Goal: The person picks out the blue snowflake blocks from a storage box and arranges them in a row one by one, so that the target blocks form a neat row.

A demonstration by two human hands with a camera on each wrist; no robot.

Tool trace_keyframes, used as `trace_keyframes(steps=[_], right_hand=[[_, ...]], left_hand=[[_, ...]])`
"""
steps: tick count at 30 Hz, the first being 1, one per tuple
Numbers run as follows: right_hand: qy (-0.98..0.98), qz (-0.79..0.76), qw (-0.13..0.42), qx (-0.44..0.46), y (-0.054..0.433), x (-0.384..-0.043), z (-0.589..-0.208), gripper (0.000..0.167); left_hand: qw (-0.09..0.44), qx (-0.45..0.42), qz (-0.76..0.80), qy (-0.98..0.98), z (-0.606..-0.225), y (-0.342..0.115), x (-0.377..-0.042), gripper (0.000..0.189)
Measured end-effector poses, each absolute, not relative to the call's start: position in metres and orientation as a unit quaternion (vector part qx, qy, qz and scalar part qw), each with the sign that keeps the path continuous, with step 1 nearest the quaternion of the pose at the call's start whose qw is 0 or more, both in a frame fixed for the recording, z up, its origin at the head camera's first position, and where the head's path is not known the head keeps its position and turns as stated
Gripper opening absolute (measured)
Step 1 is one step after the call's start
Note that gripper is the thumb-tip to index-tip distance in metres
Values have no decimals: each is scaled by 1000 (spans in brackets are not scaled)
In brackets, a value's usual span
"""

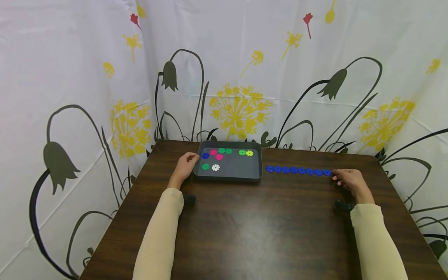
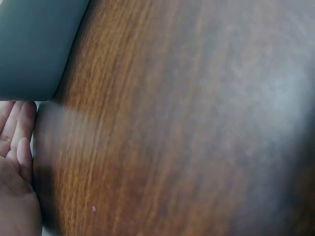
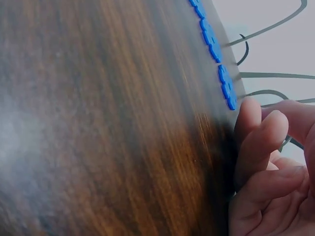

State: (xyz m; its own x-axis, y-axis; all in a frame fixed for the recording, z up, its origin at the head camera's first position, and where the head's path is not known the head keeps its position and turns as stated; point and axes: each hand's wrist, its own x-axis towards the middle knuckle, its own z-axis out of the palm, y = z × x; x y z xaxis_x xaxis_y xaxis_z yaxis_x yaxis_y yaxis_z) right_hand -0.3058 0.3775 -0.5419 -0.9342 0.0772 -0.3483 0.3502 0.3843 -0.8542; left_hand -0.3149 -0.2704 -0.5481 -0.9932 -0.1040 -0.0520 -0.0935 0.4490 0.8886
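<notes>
Several blue snowflake discs (image 1: pixel 294 170) lie in a straight row on the brown table to the right of a dark grey tray (image 1: pixel 227 179). My right hand (image 1: pixel 351 182) is at the right end of that row, its fingers loosely bent. In the right wrist view the fingertips (image 3: pixel 248 114) are close beside the last blue disc (image 3: pixel 227 88), and nothing shows between them. Whether they touch the disc is unclear. My left hand (image 1: pixel 184 166) rests against the tray's left side. The left wrist view shows its fingers beside the tray corner (image 2: pixel 42 59), which hides their tips.
Loose discs lie in the tray: pink (image 1: pixel 219 157), green (image 1: pixel 205 167), white (image 1: pixel 215 167), yellow (image 1: pixel 249 153) and one blue (image 1: pixel 205 155). A flower-printed white curtain (image 1: pixel 224 58) hangs behind the wooden table (image 1: pixel 262 225).
</notes>
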Motion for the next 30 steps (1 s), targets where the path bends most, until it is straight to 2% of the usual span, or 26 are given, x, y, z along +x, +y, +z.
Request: trace_keyframes(steps=[6, 11, 17, 23, 30], right_hand=[[823, -542, 97, 140, 371, -306, -540, 34], [856, -500, 45, 127, 353, -306, -534, 50], [879, -469, -4, 84, 320, -312, -519, 53], [889, -456, -24, 36, 290, -317, -513, 52], [885, -466, -19, -11, 247, -331, -500, 49]], left_hand=[[6, 53, -515, -855, -541, -273, -318, 44], [7, 49, -513, -857, -537, -275, -320, 43], [10, 44, -517, -855, -535, -273, -323, 43], [5, 43, -524, -851, -545, -270, -316, 43], [8, 48, -530, -847, -549, -271, -313, 43]])
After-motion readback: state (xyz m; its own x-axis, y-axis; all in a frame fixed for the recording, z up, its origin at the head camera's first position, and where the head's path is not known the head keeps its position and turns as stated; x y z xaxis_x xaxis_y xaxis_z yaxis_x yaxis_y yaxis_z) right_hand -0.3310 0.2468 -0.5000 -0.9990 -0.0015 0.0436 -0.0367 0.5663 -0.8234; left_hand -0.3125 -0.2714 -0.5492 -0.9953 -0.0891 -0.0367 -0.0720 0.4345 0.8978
